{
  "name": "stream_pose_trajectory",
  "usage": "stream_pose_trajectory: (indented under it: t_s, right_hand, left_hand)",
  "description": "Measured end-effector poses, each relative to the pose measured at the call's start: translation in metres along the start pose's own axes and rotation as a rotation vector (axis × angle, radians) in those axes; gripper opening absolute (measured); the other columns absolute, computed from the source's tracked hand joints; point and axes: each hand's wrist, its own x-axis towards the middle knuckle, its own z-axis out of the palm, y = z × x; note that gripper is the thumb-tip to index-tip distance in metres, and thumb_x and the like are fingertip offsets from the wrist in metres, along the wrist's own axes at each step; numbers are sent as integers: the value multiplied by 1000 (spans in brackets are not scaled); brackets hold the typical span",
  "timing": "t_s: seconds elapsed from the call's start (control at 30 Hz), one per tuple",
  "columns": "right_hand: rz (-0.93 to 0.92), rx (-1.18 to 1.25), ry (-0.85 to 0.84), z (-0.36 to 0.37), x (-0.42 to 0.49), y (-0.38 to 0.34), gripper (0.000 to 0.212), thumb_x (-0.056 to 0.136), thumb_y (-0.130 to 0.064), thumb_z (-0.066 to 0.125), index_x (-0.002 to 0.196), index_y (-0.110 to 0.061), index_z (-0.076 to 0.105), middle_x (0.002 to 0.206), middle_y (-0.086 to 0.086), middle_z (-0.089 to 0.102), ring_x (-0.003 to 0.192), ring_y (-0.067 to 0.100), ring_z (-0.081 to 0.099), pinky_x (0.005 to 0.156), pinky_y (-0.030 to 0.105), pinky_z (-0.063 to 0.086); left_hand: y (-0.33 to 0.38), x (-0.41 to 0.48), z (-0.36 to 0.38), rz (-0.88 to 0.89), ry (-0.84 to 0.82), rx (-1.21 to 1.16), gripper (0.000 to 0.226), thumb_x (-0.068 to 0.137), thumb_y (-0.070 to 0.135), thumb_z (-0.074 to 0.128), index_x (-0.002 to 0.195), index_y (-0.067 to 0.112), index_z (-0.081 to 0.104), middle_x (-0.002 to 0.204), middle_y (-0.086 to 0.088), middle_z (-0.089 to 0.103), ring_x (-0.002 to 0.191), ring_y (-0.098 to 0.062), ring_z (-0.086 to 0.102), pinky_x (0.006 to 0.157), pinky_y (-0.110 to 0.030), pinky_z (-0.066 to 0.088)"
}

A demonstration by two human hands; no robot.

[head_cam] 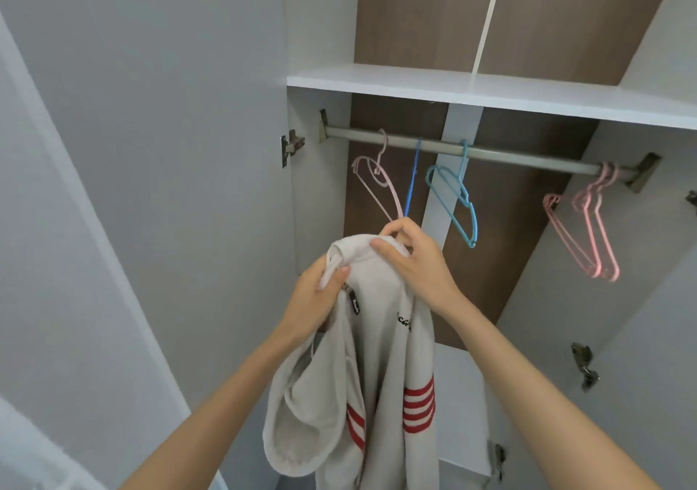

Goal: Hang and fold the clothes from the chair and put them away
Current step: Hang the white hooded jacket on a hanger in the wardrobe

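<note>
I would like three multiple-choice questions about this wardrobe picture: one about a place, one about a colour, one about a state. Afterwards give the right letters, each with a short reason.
1. Where does the teal hanger hang?
A. On the rail under the white shelf
B. On a door hinge
C. On a chair back

2. What colour are the stripes on the jacket?
A. Blue
B. Red
C. Green

3. What are the two hands doing?
A. Both hang empty
B. Only one holds the jacket
C. The left hand and the right hand both grip the jacket near its collar

Answers:
1 A: its hook sits over the rail.
2 B: red bands cross the pale cloth.
3 C: the fingers of both hands curl round the cloth at the top.
</note>
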Motion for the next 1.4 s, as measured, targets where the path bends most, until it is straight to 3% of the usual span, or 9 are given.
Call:
stream_pose_trajectory:
  t_s: [0.1,0.17,0.3,0.47,0.57,0.7,0.9,1.23,1.4]
  right_hand:
    - [57,-115,-94,-2,26,29,17,87,-45,60,87,-28,60,63,-14,50,61,3,44,63,23,37]
    - [45,-155,-122,-3,51,48,20,90,-46,55,94,-27,60,80,-14,58,73,3,52,68,19,40]
    - [45,-281,17,-1,117,86,24,96,-30,55,116,-18,58,112,-5,53,105,7,53,89,18,37]
    - [210,-445,-23,10,204,125,51,95,-17,54,141,-7,36,141,14,40,131,28,39,106,34,33]
    - [437,-385,-79,16,243,143,68,94,-14,54,149,-5,15,148,19,32,134,35,36,109,42,34]
    - [522,-393,-104,24,264,168,61,99,-18,45,150,-9,13,137,19,49,119,37,54,97,42,45]
    - [291,-439,50,29,270,181,33,103,-18,36,134,-11,42,116,20,62,102,38,60,71,34,40]
    - [292,-338,118,21,273,163,30,104,-22,33,124,-5,49,116,20,62,103,36,60,75,34,41]
    - [298,-335,179,12,258,146,31,104,-21,33,124,-5,50,117,19,62,104,35,60,73,30,38]
  left_hand:
    - [-12,28,0,16,38,4,17,97,24,52,107,17,64,100,1,69,93,-12,62,83,-25,47]
    - [-20,49,-1,17,71,8,13,96,25,53,101,20,64,94,6,68,84,-4,60,76,-17,45]
    - [-32,84,-8,8,165,21,11,96,24,55,91,27,65,81,15,66,73,7,57,67,-8,41]
    - [-39,124,-23,-17,183,102,17,95,26,56,85,14,63,73,9,58,66,-1,50,61,-13,38]
    - [-41,140,-27,-26,204,96,15,95,25,57,82,20,63,69,14,57,63,3,51,60,-9,38]
    - [-41,156,-31,-65,241,38,12,94,25,57,83,26,63,71,15,62,66,6,55,62,-8,41]
    - [-35,180,-29,-70,256,19,14,95,25,56,92,14,64,85,2,63,81,-9,56,77,-27,43]
    - [-26,179,-22,-56,255,6,12,94,25,58,85,20,64,80,1,59,75,-9,52,71,-26,40]
    - [-20,161,-24,-62,233,14,24,94,26,58,90,2,61,79,-3,55,75,-13,49,72,-32,38]
